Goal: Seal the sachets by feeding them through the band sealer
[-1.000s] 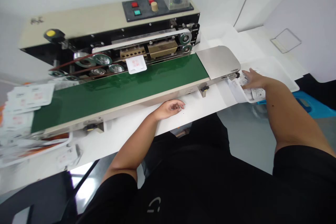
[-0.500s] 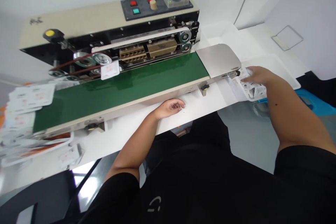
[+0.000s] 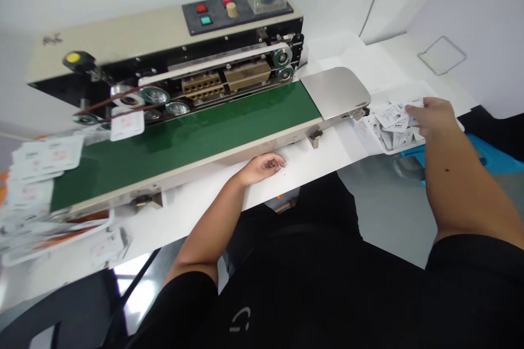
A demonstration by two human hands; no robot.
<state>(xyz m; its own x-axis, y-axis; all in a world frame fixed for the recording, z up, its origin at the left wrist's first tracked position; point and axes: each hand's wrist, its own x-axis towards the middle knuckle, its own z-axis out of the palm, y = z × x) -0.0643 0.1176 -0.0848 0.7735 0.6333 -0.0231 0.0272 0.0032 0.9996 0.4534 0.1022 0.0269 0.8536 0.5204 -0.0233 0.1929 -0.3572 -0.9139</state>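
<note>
A band-sealing machine (image 3: pixel 164 49) with a green conveyor belt (image 3: pixel 196 136) runs across the white table. One white printed pouch (image 3: pixel 127 124) rides at the belt's left end, under the sealing wheels. My left hand (image 3: pixel 262 168) rests on the table's front edge below the belt, fingers loosely curled, holding nothing. My right hand (image 3: pixel 434 115) is over a white tray (image 3: pixel 426 91) at the right of the steel infeed plate (image 3: pixel 335 92), fingers closed on a white pouch (image 3: pixel 395 116) from the pile in it.
Sealed pouches (image 3: pixel 39 161) pile up at the belt's left exit, some spilling over an orange-edged tray (image 3: pixel 53 234). A control panel (image 3: pixel 221 10) with red and green buttons tops the machine. A blue bin (image 3: pixel 491 155) sits low at the right.
The pouch on the belt has travelled left along the sealing wheels to the belt's left end. My right hand moved right and up out of the tray's pile with a pouch. The left hand stayed put.
</note>
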